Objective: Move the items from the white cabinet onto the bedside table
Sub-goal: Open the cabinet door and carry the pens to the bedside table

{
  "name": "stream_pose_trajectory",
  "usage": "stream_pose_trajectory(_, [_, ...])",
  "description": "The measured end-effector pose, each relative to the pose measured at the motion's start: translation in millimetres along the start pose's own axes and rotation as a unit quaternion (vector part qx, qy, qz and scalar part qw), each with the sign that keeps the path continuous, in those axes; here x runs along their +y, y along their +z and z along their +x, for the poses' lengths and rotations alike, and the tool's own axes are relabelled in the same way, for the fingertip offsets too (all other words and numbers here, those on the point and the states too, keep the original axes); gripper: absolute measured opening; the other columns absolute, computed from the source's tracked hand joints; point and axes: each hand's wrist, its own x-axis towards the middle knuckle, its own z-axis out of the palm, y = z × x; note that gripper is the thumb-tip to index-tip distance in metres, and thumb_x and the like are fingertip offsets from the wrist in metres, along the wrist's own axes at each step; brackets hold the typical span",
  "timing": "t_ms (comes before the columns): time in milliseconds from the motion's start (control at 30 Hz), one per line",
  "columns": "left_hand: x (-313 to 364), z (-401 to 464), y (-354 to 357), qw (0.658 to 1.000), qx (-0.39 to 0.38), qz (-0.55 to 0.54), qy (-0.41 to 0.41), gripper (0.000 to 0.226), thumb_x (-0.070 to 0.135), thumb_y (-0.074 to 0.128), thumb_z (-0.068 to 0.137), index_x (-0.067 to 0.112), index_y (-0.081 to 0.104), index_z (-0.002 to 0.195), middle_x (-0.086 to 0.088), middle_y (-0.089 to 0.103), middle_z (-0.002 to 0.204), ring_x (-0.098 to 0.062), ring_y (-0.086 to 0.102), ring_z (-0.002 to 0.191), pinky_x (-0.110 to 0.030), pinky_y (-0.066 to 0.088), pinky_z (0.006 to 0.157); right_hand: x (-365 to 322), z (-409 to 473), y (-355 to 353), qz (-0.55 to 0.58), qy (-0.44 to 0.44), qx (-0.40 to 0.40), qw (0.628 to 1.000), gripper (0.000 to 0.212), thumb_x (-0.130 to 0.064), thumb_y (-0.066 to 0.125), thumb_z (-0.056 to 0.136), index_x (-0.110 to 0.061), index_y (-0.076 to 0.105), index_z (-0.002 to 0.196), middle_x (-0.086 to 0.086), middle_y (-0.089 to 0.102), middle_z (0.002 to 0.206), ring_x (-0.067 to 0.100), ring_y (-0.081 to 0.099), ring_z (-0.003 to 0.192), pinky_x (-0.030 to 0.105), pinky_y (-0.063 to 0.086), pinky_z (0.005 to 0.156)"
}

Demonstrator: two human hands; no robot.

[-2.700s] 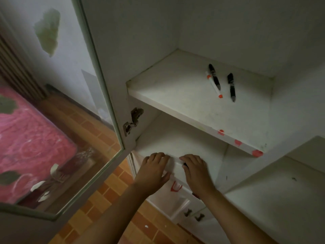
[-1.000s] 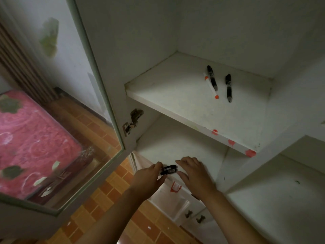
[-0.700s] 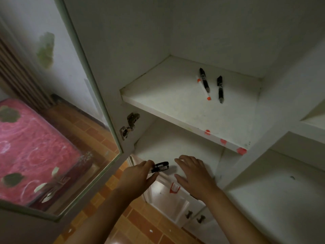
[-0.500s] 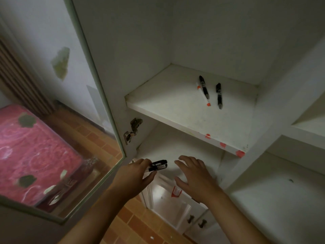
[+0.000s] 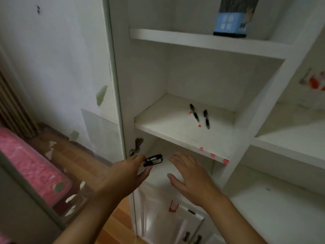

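Pinching a small black clip-like item [image 5: 153, 160] between thumb and fingers, left hand [image 5: 127, 175] holds it at the lower shelf's front edge, long axis near horizontal, pointing right; exact type unclear. Right hand [image 5: 189, 176] flat, fingers spread, palm down, empty. Two black pens [image 5: 200, 116] lie roughly parallel on the white cabinet [image 5: 267, 95] middle shelf, tips toward camera.

To my left a white wall [image 5: 58, 55] with peeling patches of paint meets an orange-brown tiled floor [image 5: 82, 155], and a pink patterned bed [image 5: 29, 166] sits low by the floor's left edge, all of it in dim, soft light.
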Motion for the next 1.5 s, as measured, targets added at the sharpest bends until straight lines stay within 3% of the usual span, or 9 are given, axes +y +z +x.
stream_pose_trajectory(200, [-3.9, 13.9, -19.8, 0.999, 0.011, -0.041, 0.021, 0.033, 0.059, 0.049, 0.097, 0.032, 0.060, 0.112, 0.012, 0.066, 0.092, -0.007, 0.062, 0.065, -0.019, 0.033, 0.051, -13.5, 2.1, -42.3, -0.010, 0.018, 0.050, 0.999, 0.060, -0.058, 0.037, 0.102, -0.032, 0.040, 0.155, -0.011, 0.031, 0.161, 0.007, 0.025, 0.148, 0.033, 0.026, 0.121])
stream_pose_trajectory(367, [3.2, 31.6, -34.3, 0.997, 0.056, -0.033, 0.027, 0.025, 0.054, 0.061, 0.092, 0.030, 0.063, 0.100, 0.015, 0.049, 0.066, -0.007, 0.045, 0.046, -0.018, 0.024, 0.043, 6.1, 33.6, -70.2, -0.062, 0.078, 0.097, 0.990, 0.056, -0.055, 0.038, 0.105, -0.028, 0.041, 0.154, -0.005, 0.031, 0.161, 0.017, 0.032, 0.144, 0.040, 0.035, 0.114])
stream_pose_trajectory(567, [4.1, 45.4, -42.6, 0.993, 0.110, -0.041, 0.011, 0.021, 0.050, 0.070, 0.086, 0.032, 0.067, 0.096, 0.006, 0.060, 0.060, -0.020, 0.062, 0.050, -0.026, 0.038, 0.046, 50.3, 95.2, -70.0, -0.115, 0.239, 0.051, 0.963, 0.068, -0.058, 0.037, 0.104, -0.022, 0.028, 0.160, 0.011, 0.022, 0.168, 0.034, 0.031, 0.146, 0.051, 0.035, 0.113])
stream_pose_trajectory(733, [-11.2, 39.5, -35.7, 0.994, 0.097, -0.049, -0.008, 0.040, 0.065, 0.039, 0.089, 0.034, 0.062, 0.099, 0.008, 0.059, 0.063, -0.015, 0.061, 0.053, -0.031, 0.052, 0.049, 71.7, 127.9, -66.4, -0.078, 0.308, 0.032, 0.948, 0.073, -0.062, 0.037, 0.102, -0.018, 0.029, 0.158, 0.016, 0.031, 0.162, 0.037, 0.036, 0.142, 0.053, 0.034, 0.113])
stream_pose_trajectory(867, [-25.3, 35.4, -34.4, 0.995, 0.088, -0.042, -0.018, 0.043, 0.069, 0.034, 0.089, 0.037, 0.061, 0.102, 0.012, 0.060, 0.071, -0.007, 0.057, 0.055, -0.030, 0.051, 0.051, 84.3, 147.2, -66.3, -0.086, 0.284, 0.030, 0.955, 0.071, -0.065, 0.038, 0.100, -0.028, 0.031, 0.160, 0.013, 0.032, 0.163, 0.036, 0.036, 0.143, 0.054, 0.033, 0.114])
stream_pose_trajectory(1100, [-32.6, 30.0, -45.5, 0.997, 0.034, -0.050, -0.043, 0.034, 0.066, 0.043, 0.096, 0.040, 0.055, 0.114, 0.016, 0.060, 0.087, -0.005, 0.059, 0.069, -0.022, 0.052, 0.061, 95.8, 160.0, -61.8, -0.060, 0.236, 0.001, 0.970, 0.076, -0.066, 0.034, 0.102, -0.032, 0.011, 0.166, -0.001, 0.031, 0.168, 0.032, 0.025, 0.154, 0.059, 0.025, 0.119])
stream_pose_trajectory(1233, [-29.3, 30.2, -47.0, 0.997, 0.028, -0.058, -0.036, 0.034, 0.063, 0.044, 0.098, 0.040, 0.055, 0.120, 0.017, 0.054, 0.085, -0.002, 0.052, 0.063, -0.015, 0.034, 0.055, 95.0, 154.8, -63.9, -0.062, 0.217, 0.014, 0.974, 0.070, -0.065, 0.032, 0.102, -0.032, 0.025, 0.163, 0.001, 0.043, 0.161, 0.028, 0.034, 0.148, 0.058, 0.027, 0.117])
stream_pose_trajectory(1367, [-27.9, 35.2, -34.8, 0.997, 0.037, -0.070, -0.021, 0.049, 0.071, 0.032, 0.091, 0.038, 0.059, 0.114, 0.016, 0.056, 0.078, -0.003, 0.054, 0.058, -0.021, 0.049, 0.055, 90.2, 144.3, -66.1, -0.062, 0.219, 0.034, 0.973, 0.064, -0.064, 0.032, 0.103, -0.025, 0.049, 0.151, 0.005, 0.053, 0.151, 0.027, 0.040, 0.143, 0.055, 0.027, 0.117])
stream_pose_trajectory(1500, [-23.9, 39.5, -23.2, 0.996, 0.060, -0.067, -0.010, 0.053, 0.072, 0.032, 0.088, 0.037, 0.063, 0.114, 0.012, 0.067, 0.078, -0.007, 0.063, 0.060, -0.033, 0.056, 0.055, 78.5, 126.6, -68.2, -0.075, 0.222, 0.037, 0.971, 0.065, -0.063, 0.031, 0.104, -0.021, 0.050, 0.149, 0.007, 0.051, 0.151, 0.027, 0.038, 0.144, 0.057, 0.021, 0.121])
